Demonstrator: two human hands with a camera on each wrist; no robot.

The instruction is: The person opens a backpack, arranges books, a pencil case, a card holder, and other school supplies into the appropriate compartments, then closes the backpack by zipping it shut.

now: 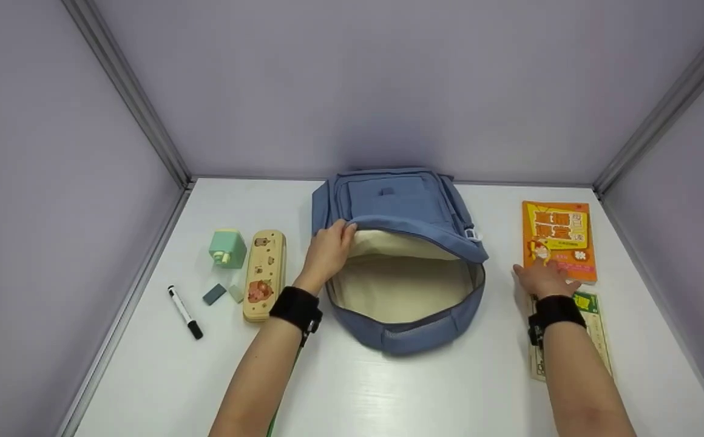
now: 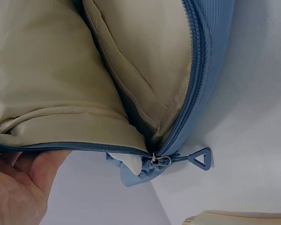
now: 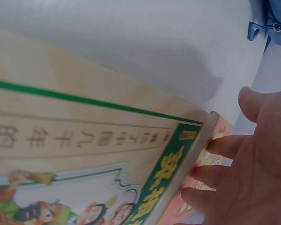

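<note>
Left grip: the left hand (image 1: 326, 250) is curled over the upper rim of the backpack (image 1: 400, 212); the flap is pinched and held lifted, thumb side seen under the zip line in the left wrist view.
Right grip: the right hand (image 1: 545, 278) is laid with fingers nearly straight on the lower edge of the orange book (image 1: 558, 240); nothing is clamped; the fingertips (image 3: 210, 146) are seen touching the book edge, beside the corner of the green-bordered book (image 3: 107, 154).
Backpack: lying flat at the middle of the table (image 1: 388, 388), mouth open toward the person, cream lining (image 2: 61, 70) exposed, main compartment seemingly without contents.
Zip: slider and triangular pull (image 2: 200, 157) parked at the corner of the opening.
Orange book: on the table right of the backpack, apart from it, flat, cover up.
Green-bordered book: just below the orange one, partly hidden by the right forearm.
Left of backpack: pencil case (image 1: 264, 274), green sharpener (image 1: 227, 247), two small erasers (image 1: 214, 294), black marker (image 1: 185, 312); all untouched.
Step in hand (judged): opening held wide by one hand while a book is being reached for by the other.
Next move calls for (judged): fingers to be closed round the orange book's edge, the book to be lifted and carried left into the held-open mouth, the flap to be kept raised so the corner is not snagged on the zip.
</note>
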